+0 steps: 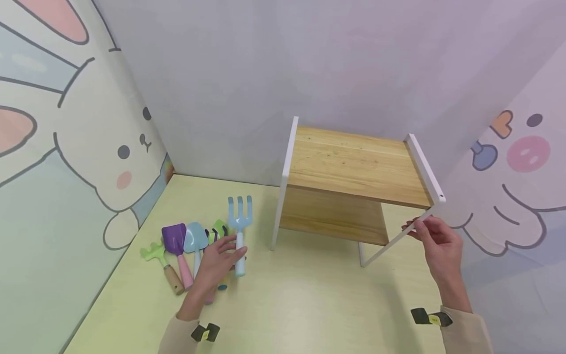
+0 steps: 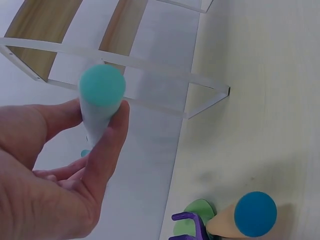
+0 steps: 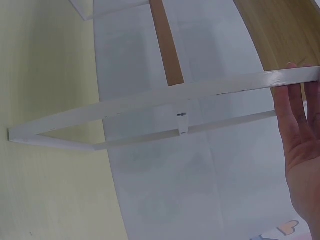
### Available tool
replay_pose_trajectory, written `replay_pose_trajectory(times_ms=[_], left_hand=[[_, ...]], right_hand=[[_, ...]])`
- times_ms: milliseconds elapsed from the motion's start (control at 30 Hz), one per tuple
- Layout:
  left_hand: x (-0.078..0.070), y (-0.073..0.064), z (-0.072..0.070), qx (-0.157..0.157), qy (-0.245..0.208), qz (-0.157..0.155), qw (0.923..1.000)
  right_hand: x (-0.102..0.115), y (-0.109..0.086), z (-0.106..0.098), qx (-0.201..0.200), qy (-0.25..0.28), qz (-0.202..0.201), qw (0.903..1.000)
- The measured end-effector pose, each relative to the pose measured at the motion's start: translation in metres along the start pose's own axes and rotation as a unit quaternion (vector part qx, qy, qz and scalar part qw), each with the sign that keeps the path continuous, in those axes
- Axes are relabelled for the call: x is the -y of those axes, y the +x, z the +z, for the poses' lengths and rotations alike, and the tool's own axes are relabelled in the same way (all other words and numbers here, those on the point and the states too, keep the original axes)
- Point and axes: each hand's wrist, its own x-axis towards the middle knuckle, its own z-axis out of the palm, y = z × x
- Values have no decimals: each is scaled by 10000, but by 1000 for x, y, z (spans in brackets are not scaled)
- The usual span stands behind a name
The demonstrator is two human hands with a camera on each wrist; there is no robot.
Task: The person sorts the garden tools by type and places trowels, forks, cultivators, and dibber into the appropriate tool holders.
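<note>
My left hand (image 1: 216,260) pinches the pale handle of a light blue toy garden fork (image 1: 240,216), its three tines pointing away from me. In the left wrist view the rounded turquoise handle end (image 2: 102,86) faces the camera, between thumb and fingers. The fork is held to the left of a small two-tier shelf (image 1: 358,164) with wooden boards and white frames. My right hand (image 1: 442,246) grips the front upright (image 1: 400,236) of the shelf's right side frame, just below the top board. In the right wrist view, my fingers (image 3: 295,112) reach behind that white bar.
Left of the shelf, several toy garden tools lie on the pale yellow table (image 1: 305,305): a green rake (image 1: 155,251) with a wooden handle, a purple shovel (image 1: 174,237) and a light blue shovel (image 1: 195,236). A green tool (image 1: 218,230) lies partly behind my left hand. Cartoon-printed walls (image 1: 212,98) enclose the table.
</note>
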Motion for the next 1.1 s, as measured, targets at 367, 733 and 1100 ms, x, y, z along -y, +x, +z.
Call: replay_pose_trajectory(times_ms=[367, 733, 1100], left_hand=[[-18, -13, 1, -61, -167, 292, 9994], [-42, -32, 3, -141, -154, 461, 9987], [-62, -53, 8, -251, 84, 797, 9965]], right_hand=[[-1, 0, 1, 47, 55, -88, 9999], [-1, 0, 1, -10, -54, -19, 10000], [2, 0, 3, -155, -329, 143, 9992]])
